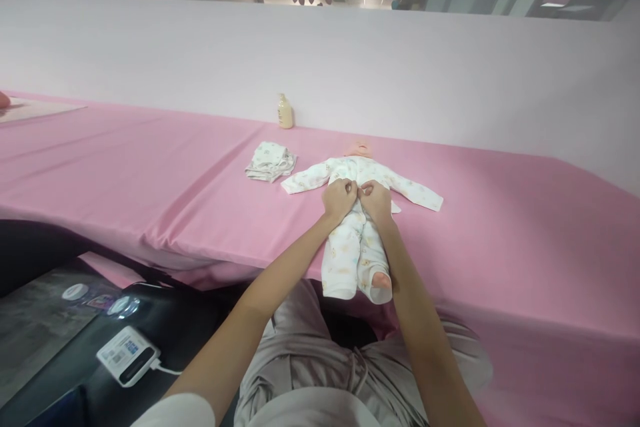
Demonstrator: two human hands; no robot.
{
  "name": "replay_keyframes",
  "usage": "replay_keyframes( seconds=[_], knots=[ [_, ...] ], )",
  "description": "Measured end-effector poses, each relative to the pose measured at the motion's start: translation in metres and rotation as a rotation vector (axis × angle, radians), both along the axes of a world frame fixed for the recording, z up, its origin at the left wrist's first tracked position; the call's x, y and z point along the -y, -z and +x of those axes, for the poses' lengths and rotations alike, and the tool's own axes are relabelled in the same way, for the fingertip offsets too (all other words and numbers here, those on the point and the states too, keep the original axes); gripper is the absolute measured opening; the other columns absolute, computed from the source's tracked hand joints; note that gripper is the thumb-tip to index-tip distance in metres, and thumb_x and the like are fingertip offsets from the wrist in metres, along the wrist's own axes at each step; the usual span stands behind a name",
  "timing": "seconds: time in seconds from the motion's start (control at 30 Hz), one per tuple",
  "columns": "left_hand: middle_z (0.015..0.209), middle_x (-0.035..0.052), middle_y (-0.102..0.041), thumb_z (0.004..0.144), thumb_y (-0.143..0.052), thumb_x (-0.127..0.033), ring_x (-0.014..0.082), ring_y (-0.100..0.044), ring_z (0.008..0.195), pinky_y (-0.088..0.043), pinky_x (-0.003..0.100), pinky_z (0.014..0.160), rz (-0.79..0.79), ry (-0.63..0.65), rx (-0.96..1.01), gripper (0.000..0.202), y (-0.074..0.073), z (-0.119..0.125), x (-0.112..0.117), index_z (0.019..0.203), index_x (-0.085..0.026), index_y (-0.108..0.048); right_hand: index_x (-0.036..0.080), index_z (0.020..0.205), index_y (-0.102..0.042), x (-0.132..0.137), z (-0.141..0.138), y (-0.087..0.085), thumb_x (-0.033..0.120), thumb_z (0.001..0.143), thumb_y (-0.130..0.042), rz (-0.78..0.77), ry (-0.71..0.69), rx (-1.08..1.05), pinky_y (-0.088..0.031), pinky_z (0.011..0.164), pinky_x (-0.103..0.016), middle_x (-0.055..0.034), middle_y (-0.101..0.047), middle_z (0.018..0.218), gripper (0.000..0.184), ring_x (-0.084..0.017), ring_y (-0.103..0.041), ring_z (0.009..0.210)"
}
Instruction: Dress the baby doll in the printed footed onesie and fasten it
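Observation:
A baby doll [361,147] lies on its back on the pink-covered table [500,227], dressed in a white patterned one-piece suit [350,247] with sleeves spread wide. One bare foot pokes out of a leg by the table's near edge. My left hand [339,199] and my right hand [376,200] meet at the doll's belly, fingers pinched on the suit's front opening. Both hands touch each other over the middle of the suit.
A folded white baby garment [270,161] lies left of the doll. A small cream bottle [285,111] stands by the pale partition wall [450,73]. A white device with a cable [127,354] rests on a black seat at lower left.

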State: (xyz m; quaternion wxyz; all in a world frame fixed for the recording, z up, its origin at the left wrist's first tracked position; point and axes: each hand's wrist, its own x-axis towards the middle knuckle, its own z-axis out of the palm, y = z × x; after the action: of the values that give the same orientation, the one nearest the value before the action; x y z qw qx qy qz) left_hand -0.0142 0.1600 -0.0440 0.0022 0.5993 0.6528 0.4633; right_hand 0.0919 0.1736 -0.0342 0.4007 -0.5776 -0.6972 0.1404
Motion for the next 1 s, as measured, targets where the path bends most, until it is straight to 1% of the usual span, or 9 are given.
replay_keyframes(
  seconds=[0.17, 0.23, 0.37, 0.53, 0.63, 0.7, 0.8, 0.9, 1.0],
  knots=[
    [0.074, 0.0071, -0.064, 0.086, -0.046, -0.033, 0.0197, -0.056, 0.07, -0.03, 0.028, 0.058, -0.044, -0.004, -0.077, 0.03, 0.001, 0.0, -0.002, 0.067, -0.02, -0.065, 0.016, 0.088, -0.063, -0.001, -0.005, -0.006, 0.036, 0.08, -0.052, -0.079, 0.062, 0.112, -0.039, 0.067, -0.03, -0.0103, -0.067, 0.086, 0.024, -0.024, -0.059, 0.084],
    [0.075, 0.0067, -0.065, 0.086, -0.045, -0.033, 0.0197, -0.056, 0.07, -0.031, 0.027, 0.057, -0.057, -0.011, -0.074, 0.031, 0.002, -0.001, -0.004, 0.067, -0.02, -0.066, 0.015, 0.088, -0.064, -0.003, -0.007, -0.01, 0.034, 0.08, -0.052, -0.1, 0.067, 0.174, -0.039, 0.066, -0.03, -0.0131, -0.066, 0.087, 0.023, -0.025, -0.06, 0.085],
    [0.075, 0.0057, -0.067, 0.086, -0.045, -0.033, 0.0201, -0.058, 0.07, -0.031, 0.027, 0.057, -0.083, -0.011, -0.031, 0.03, 0.003, -0.003, -0.006, 0.071, -0.022, -0.068, 0.012, 0.084, -0.064, -0.007, -0.01, -0.02, 0.03, 0.08, -0.052, -0.151, -0.005, 0.357, -0.037, 0.06, -0.031, -0.0166, -0.065, 0.079, 0.022, -0.027, -0.061, 0.078],
    [0.073, 0.0044, -0.067, 0.086, -0.044, -0.033, 0.0198, -0.057, 0.069, -0.027, 0.028, 0.054, -0.096, -0.002, 0.027, 0.03, 0.002, -0.003, -0.004, 0.071, -0.022, -0.068, 0.012, 0.084, -0.063, -0.011, -0.01, -0.029, 0.025, 0.08, -0.048, -0.122, -0.07, 0.509, -0.036, 0.061, -0.032, -0.0195, -0.064, 0.086, 0.02, -0.028, -0.06, 0.078],
    [0.07, 0.0044, -0.066, 0.085, -0.047, -0.032, 0.0192, -0.057, 0.068, -0.028, 0.027, 0.054, -0.092, -0.007, 0.053, 0.027, 0.0, -0.002, -0.003, 0.071, -0.021, -0.068, 0.016, 0.065, -0.057, -0.016, -0.002, -0.028, 0.019, 0.074, -0.049, -0.097, -0.162, 0.395, -0.034, 0.06, -0.029, -0.0111, -0.061, 0.072, 0.013, -0.021, -0.056, 0.069],
    [0.07, 0.0043, -0.065, 0.084, -0.049, -0.031, 0.0191, -0.057, 0.068, -0.03, 0.027, 0.055, -0.085, -0.009, 0.067, 0.025, -0.001, -0.001, -0.002, 0.071, -0.021, -0.067, 0.018, 0.056, -0.051, -0.02, 0.006, -0.025, 0.018, 0.072, -0.048, -0.103, -0.26, 0.263, -0.033, 0.059, -0.027, -0.0043, -0.056, 0.062, 0.016, -0.016, -0.051, 0.063],
    [0.071, 0.0034, -0.065, 0.083, -0.05, -0.031, 0.0192, -0.057, 0.069, -0.033, 0.027, 0.059, -0.074, -0.007, 0.081, 0.023, -0.002, 0.0, -0.003, 0.072, -0.022, -0.068, 0.018, 0.055, -0.05, -0.023, 0.016, -0.018, 0.026, 0.07, -0.05, -0.142, -0.35, 0.024, -0.033, 0.058, -0.024, 0.0018, -0.05, 0.055, 0.017, -0.012, -0.046, 0.057],
    [0.071, 0.0029, -0.065, 0.083, -0.05, -0.032, 0.0191, -0.057, 0.07, -0.034, 0.027, 0.06, -0.068, 0.003, 0.077, 0.022, -0.002, 0.0, -0.003, 0.074, -0.022, -0.068, 0.018, 0.056, -0.051, -0.024, 0.02, -0.011, 0.034, 0.066, -0.054, -0.181, -0.355, -0.235, -0.029, 0.053, -0.024, 0.0046, -0.044, 0.049, 0.019, -0.01, -0.04, 0.05],
    [0.074, 0.0037, -0.066, 0.085, -0.048, -0.034, 0.0188, -0.058, 0.071, -0.033, 0.027, 0.059, -0.047, 0.03, 0.012, 0.026, -0.002, 0.001, 0.0, 0.076, -0.021, -0.069, 0.018, 0.053, -0.05, -0.025, 0.02, -0.005, 0.033, 0.063, -0.057, -0.185, -0.368, -0.347, -0.025, 0.05, -0.024, 0.0058, -0.04, 0.046, 0.02, -0.009, -0.035, 0.048]
  ],
)
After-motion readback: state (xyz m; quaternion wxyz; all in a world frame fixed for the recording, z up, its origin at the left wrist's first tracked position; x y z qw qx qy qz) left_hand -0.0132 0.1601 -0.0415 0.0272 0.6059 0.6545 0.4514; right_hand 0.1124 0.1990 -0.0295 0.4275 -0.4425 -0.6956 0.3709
